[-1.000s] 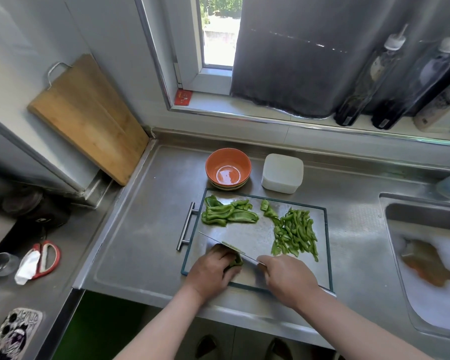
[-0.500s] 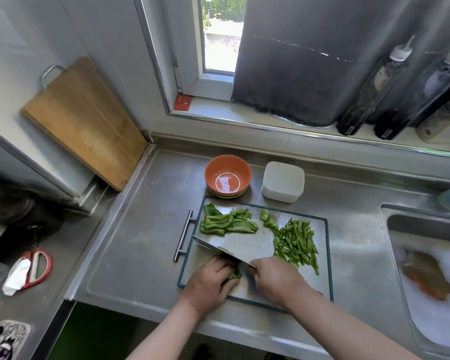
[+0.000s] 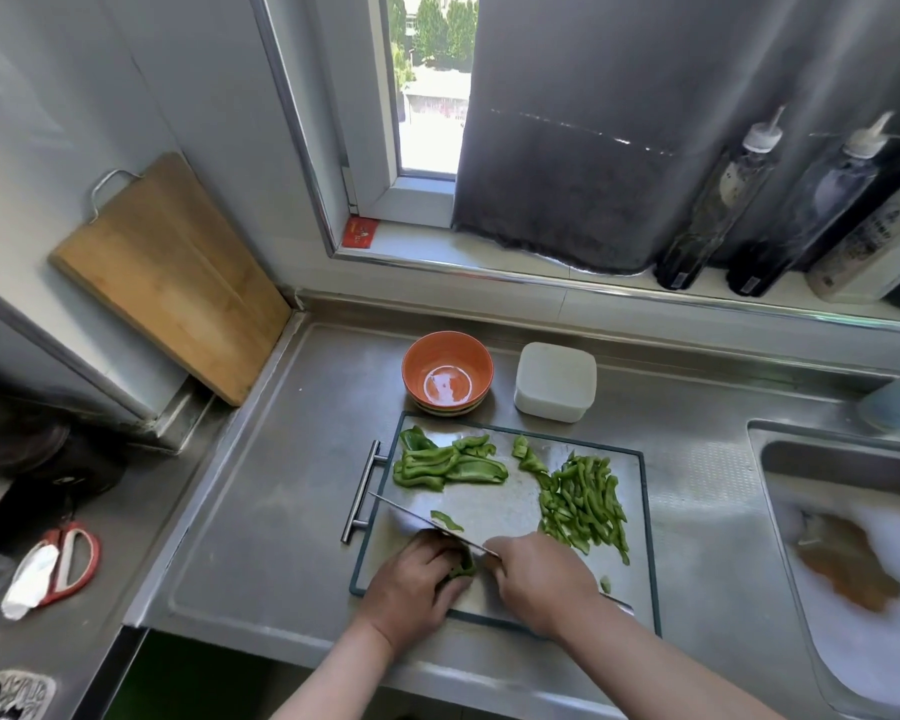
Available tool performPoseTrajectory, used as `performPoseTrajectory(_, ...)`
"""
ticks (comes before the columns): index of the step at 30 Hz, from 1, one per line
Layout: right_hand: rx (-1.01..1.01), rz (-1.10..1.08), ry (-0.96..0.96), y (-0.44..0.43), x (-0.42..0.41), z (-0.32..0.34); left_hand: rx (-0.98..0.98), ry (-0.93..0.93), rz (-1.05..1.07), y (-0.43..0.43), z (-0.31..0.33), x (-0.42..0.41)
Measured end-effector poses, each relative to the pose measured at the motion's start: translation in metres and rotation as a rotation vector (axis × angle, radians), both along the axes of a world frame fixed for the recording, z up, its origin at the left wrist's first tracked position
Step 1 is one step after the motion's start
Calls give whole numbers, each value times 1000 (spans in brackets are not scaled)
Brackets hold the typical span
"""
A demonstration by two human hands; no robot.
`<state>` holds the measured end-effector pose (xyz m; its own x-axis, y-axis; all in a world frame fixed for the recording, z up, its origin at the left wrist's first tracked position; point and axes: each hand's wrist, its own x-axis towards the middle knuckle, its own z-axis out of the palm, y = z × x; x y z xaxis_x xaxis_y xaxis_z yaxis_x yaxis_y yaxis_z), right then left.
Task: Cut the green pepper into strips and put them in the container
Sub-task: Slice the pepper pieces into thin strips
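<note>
Cleaver [image 3: 432, 522] back down after lift half-second ago, slicing pepper piece [image 3: 461, 568]. Left hand [image 3: 411, 589] fingers [image 3: 440, 550] curled on piece; right hand [image 3: 541, 579] fingers clamped on handle. Cut strips [image 3: 585, 501] heaped on steel cutting board [image 3: 640, 537]; orange bowl [image 3: 481, 356] holds none yet, so cutting goes on.

Cutting board [image 3: 489, 504]: steel-grey face, dark teal rim; on it, pepper strips [image 3: 585, 504] and wider pepper pieces [image 3: 448, 466] bright green, knife [image 3: 411, 514] blade silver. Behind the board, bowl [image 3: 448, 368] orange with a pale bottom, striped bowl [image 3: 445, 410] beneath; container [image 3: 554, 381] white. Far left of the board, wooden board [image 3: 172, 278] tan, scissors [image 3: 71, 558] red-handled.
</note>
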<state>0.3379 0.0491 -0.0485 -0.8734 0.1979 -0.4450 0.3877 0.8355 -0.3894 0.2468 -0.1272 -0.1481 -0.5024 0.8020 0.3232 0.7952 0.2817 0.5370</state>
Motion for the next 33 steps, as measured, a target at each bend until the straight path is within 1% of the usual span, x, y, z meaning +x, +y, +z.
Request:
performPoseTrajectory(5,13,14,-18,9,18,15,-3,19,-12,-1,-3,-2)
performPoseTrajectory(11,-14,-14,-79,16,28,10,19,16,-14,1,-1,-1)
performPoseTrajectory(19,-37,-55,-157,8,3,0,-9,5,-7,-1,-3,1)
performPoseTrajectory(27,-26,-80,-117,-3,-22,-13,-55,94,-41,-1,1,0)
performPoseTrajectory(33,-17,-17,-32,-3,-6,-3,-66,94,-33,-3,6,0)
